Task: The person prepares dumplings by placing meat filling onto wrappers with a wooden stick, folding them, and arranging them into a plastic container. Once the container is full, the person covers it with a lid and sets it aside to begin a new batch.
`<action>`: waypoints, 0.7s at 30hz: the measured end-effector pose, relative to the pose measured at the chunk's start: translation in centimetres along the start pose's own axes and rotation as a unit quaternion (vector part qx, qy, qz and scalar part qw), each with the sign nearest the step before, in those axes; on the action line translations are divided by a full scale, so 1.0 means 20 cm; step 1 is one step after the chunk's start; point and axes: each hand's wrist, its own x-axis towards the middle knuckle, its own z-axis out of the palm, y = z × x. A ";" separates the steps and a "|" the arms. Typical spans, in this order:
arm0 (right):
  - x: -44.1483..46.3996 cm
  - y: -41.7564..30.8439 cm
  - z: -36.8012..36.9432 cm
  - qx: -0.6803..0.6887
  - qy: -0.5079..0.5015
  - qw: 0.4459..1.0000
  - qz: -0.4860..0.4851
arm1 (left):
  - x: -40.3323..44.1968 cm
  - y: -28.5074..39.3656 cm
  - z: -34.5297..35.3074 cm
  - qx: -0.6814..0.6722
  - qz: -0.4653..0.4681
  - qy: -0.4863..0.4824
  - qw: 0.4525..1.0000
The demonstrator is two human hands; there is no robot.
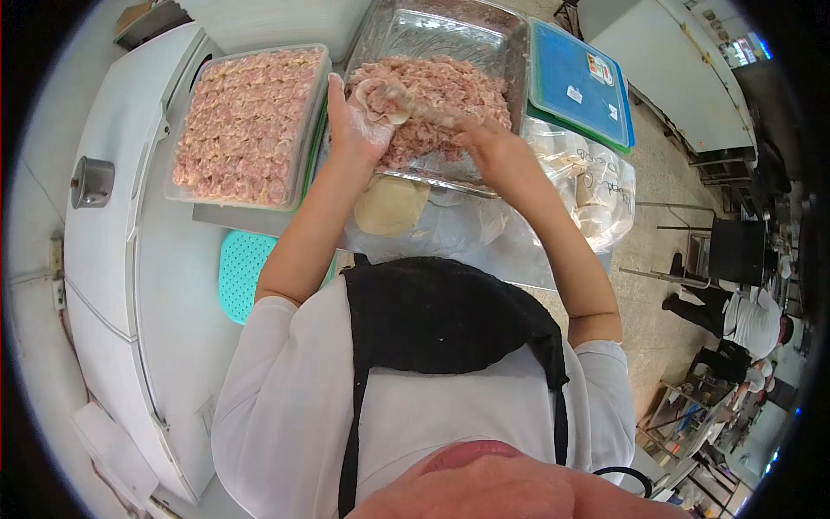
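Left hand point(356, 134) cupped, thumb out, held round wrapper point(373, 111) with meat filling, over near-left part of metal tray point(458, 33). Right hand point(500, 156) curled closed on stick-like tool point(434, 113), tip at filling. Ground meat point(462, 82) lay heaped in tray. Tub point(310, 138) of dumplings point(246, 125) stood left, blue lid point(581, 85) lay right; pale round sheets point(389, 208) rested nearer body, on tabletop point(540, 272).

shiny smooth metal pan point(450, 30), rough moist-looking ground meat point(467, 91), glossy translucent plastic tub point(312, 130), crinkled clear plastic bags point(596, 190), matt black cloth apron point(441, 316), matt white cloth shirt point(458, 406)
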 end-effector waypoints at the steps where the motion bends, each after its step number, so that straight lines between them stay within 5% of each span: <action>1: 0.00 0.02 0.03 0.013 0.014 1.000 -0.015 | -0.01 -0.02 0.03 0.002 -0.002 -0.002 1.000; 3: 0.00 0.12 0.00 0.023 0.041 0.996 -0.072 | -0.12 -0.03 0.20 0.049 0.008 0.047 0.998; 5: -0.02 0.08 -0.22 -0.098 -0.045 0.994 -0.012 | -0.10 -0.05 0.20 0.057 0.011 0.076 0.995; 11: -0.04 0.20 -0.02 0.031 0.045 0.996 -0.069 | -0.05 -0.15 0.24 0.026 0.040 0.063 0.997; 13: -0.03 0.32 -0.07 0.168 0.077 0.974 -0.128 | 0.05 -0.14 0.12 0.051 0.032 -0.112 0.992; 14: -0.04 0.37 -0.10 0.169 0.080 0.974 -0.130 | 0.02 -0.14 0.15 0.054 0.033 -0.113 0.992; 16: -0.08 0.44 -0.15 0.270 -0.023 0.960 0.066 | -0.11 -0.15 0.24 0.306 0.064 -0.170 0.935; 17: -0.09 0.46 -0.15 0.272 -0.023 0.960 0.067 | -0.14 -0.16 0.29 0.307 0.063 -0.169 0.934; 19: -0.10 0.50 -0.14 0.434 -0.185 0.869 0.146 | -0.18 -0.16 0.37 0.517 0.060 -0.168 0.837; 20: -0.10 0.50 -0.16 0.435 -0.185 0.869 0.144 | -0.15 -0.16 0.36 0.602 0.117 -0.193 0.766; 21: -0.10 0.48 -0.19 0.460 -0.188 0.856 0.144 | -0.14 -0.16 0.34 0.603 0.119 -0.191 0.766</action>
